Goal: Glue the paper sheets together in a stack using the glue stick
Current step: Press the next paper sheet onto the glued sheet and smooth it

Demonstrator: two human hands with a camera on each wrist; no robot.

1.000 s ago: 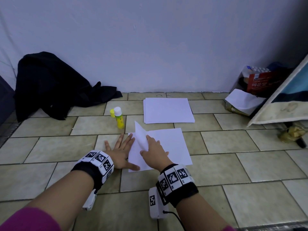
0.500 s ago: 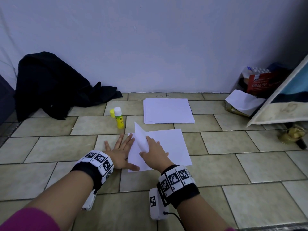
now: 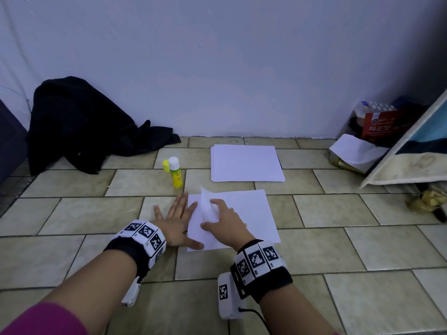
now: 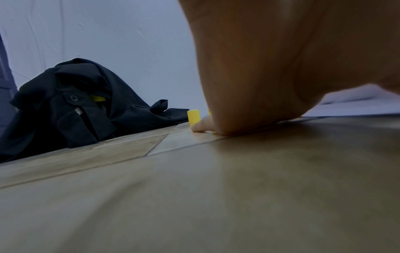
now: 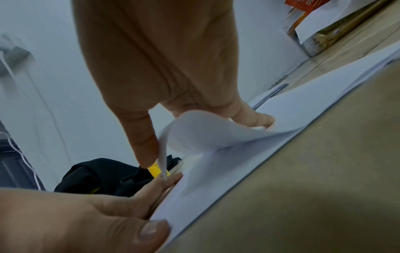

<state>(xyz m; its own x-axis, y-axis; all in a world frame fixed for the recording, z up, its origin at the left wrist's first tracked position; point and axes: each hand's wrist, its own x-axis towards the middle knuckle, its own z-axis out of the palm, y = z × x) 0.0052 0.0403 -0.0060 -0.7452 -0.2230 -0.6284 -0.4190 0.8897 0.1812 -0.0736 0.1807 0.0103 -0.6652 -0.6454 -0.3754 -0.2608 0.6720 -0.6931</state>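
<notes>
Two white sheets lie on the tiled floor in front of me. My left hand lies flat with straight fingers, its thumb pressing the sheets' near left corner. My right hand pinches the top sheet's left edge between thumb and fingers, so it curls upward. The uncapped glue stick stands just beyond my left fingertips, with its yellow cap beside it. A stack of white paper lies farther back, near the wall.
A black garment is heaped against the wall at the left. At the right are a red box, a loose sheet and a leaning board. A cable runs from my right wrist camera.
The lifted flap of the top sheet has sunk slightly. Both hands stay where they were.
</notes>
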